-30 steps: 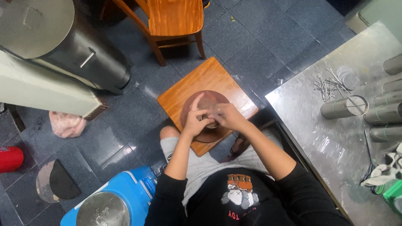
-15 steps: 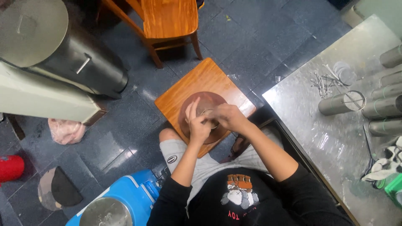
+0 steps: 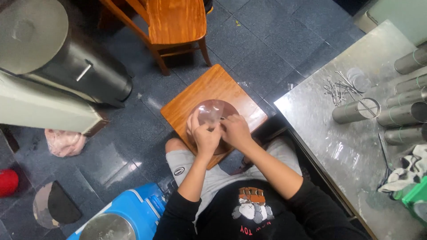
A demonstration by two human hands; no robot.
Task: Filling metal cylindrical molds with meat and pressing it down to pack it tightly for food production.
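Dark tiled floor lay under the small square wooden stool point(image 3: 209, 100), where the left hand point(image 3: 205, 138) and right hand point(image 3: 235, 132) pinched a thin translucent round sheet point(image 3: 212, 111) in closed fingers over a brown round board point(image 3: 227, 146), best peeled slowly and evenly.

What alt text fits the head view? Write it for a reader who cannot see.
Seen from above, a seated person's left hand and right hand meet over a round brown disc on a small wooden stool. A steel table with metal cylinders stands to the right.
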